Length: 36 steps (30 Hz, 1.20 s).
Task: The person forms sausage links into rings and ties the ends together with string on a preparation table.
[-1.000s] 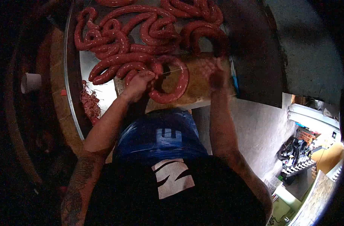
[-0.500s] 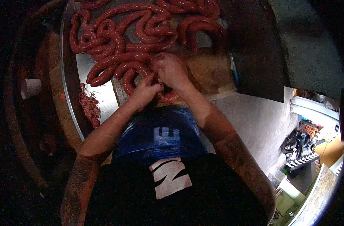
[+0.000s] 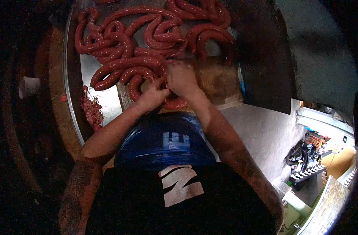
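Long coils of red sausage (image 3: 128, 62) lie at the near side of a metal table, partly over a wooden board (image 3: 218, 80). My left hand (image 3: 154, 96) is closed on the sausage at the board's left part. Against it, my right hand (image 3: 181, 78) is closed with its fingers bent at the same spot; what its fingertips hold is hidden. A curve of sausage (image 3: 175, 103) shows just below both hands. No string can be made out between them.
More sausage coils (image 3: 155, 31) cover the table's far part. A tangle of reddish scraps or string (image 3: 91, 109) lies near the metal table edge (image 3: 71, 105) at the left. A white cup (image 3: 29, 87) stands further left. A rack (image 3: 308, 172) is low on the right.
My right hand, out to the right with a taut string between the hands one second ago, has come in beside my left hand. The view has shifted slightly.
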{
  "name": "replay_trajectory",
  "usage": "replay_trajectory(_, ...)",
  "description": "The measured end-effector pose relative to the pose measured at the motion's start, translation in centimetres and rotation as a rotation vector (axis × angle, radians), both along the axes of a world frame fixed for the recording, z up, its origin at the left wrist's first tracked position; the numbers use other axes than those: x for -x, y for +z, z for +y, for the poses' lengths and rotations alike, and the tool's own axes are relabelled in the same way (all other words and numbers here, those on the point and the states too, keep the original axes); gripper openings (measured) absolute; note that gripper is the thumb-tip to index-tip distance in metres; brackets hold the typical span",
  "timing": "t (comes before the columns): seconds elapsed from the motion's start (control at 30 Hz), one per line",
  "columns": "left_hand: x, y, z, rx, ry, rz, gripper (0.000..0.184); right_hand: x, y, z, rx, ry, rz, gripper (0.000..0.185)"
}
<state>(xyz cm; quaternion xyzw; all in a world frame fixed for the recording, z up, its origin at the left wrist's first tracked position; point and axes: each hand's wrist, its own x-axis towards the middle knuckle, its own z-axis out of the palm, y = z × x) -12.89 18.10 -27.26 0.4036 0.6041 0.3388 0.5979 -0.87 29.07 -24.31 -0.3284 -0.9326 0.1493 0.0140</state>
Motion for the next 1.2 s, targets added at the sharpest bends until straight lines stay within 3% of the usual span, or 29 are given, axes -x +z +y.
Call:
replay_trajectory(0.07,-0.5,-3.7,0.1,-0.417,0.083,0.084,0.042,-0.6,-3.1,-0.6,0.194,0.032,0.152,0.029)
replay_trajectory(0.17,0.1,-0.1,-0.4,-0.215,0.068,0.282,0.034,-2.0,-0.6,-1.9,0.308,-0.148,0.237,0.023)
replay_trajectory(0.3,1.6,-1.0,1.1,-0.219,-0.034,0.427,0.029,-3.9,-2.9,-2.1,0.266,0.029,0.378,0.017)
replay_trajectory(0.37,2.3,-0.9,2.0,-0.188,-0.113,0.392,0.028,-4.5,-3.0,-1.8,0.427,0.060,0.395,0.014)
replay_trajectory(0.5,2.6,0.3,2.4,-0.172,-0.109,0.358,0.027,-4.9,-4.0,-1.5,0.662,0.108,0.262,0.012)
replay_trajectory(0.6,2.6,1.1,2.5,-0.166,-0.195,0.434,0.027,-4.0,-5.4,-0.8,0.762,-0.078,0.161,0.013)
replay_trajectory(0.7,2.8,-0.3,2.7,-0.245,-0.249,0.404,0.028,-2.7,-4.9,-0.4,0.587,-0.160,-0.012,0.013)
replay_trajectory(0.77,2.9,-0.4,2.8,-0.142,-0.265,0.430,0.029,-2.7,-6.9,-0.5,0.271,-0.033,0.195,0.014)
replay_trajectory(0.8,3.0,0.0,3.0,-0.042,-0.277,0.448,0.029,-2.5,-9.6,-1.0,0.268,-0.030,0.201,0.014)
replay_trajectory(0.83,3.1,0.6,3.0,-0.043,-0.278,0.453,0.029,-2.0,-13.0,-2.0,0.332,-0.176,0.447,0.015)
replay_trajectory(0.9,3.7,1.8,2.9,-0.071,-0.296,0.074,0.019,-1.1,-11.8,-2.3,0.395,-0.317,0.698,0.016)
replay_trajectory(0.93,4.1,1.9,3.0,-0.069,-0.292,0.080,0.019,-1.4,-11.0,-2.1,0.823,-0.346,0.665,0.017)
replay_trajectory(0.97,4.6,1.9,3.1,0.171,-0.166,-0.159,0.016,-1.7,-10.4,-2.1,1.251,-0.368,0.606,0.018)
replay_trajectory(1.0,4.9,1.9,3.1,0.410,-0.037,-0.398,0.014,-1.8,-11.5,-1.8,1.255,-0.370,0.611,0.018)
replay_trajectory(1.07,5.5,2.1,2.7,0.427,-0.073,-0.476,0.014,-2.1,-13.3,-0.9,1.384,-0.208,0.423,0.019)
replay_trajectory(1.1,5.6,2.3,2.6,0.438,-0.105,-0.557,0.014,-2.3,-11.7,-0.9,1.382,-0.215,0.432,0.019)
replay_trajectory(1.2,5.0,2.2,2.2,0.358,0.045,-0.395,0.017,-3.3,-4.8,-0.9,1.210,-0.284,0.369,0.017)
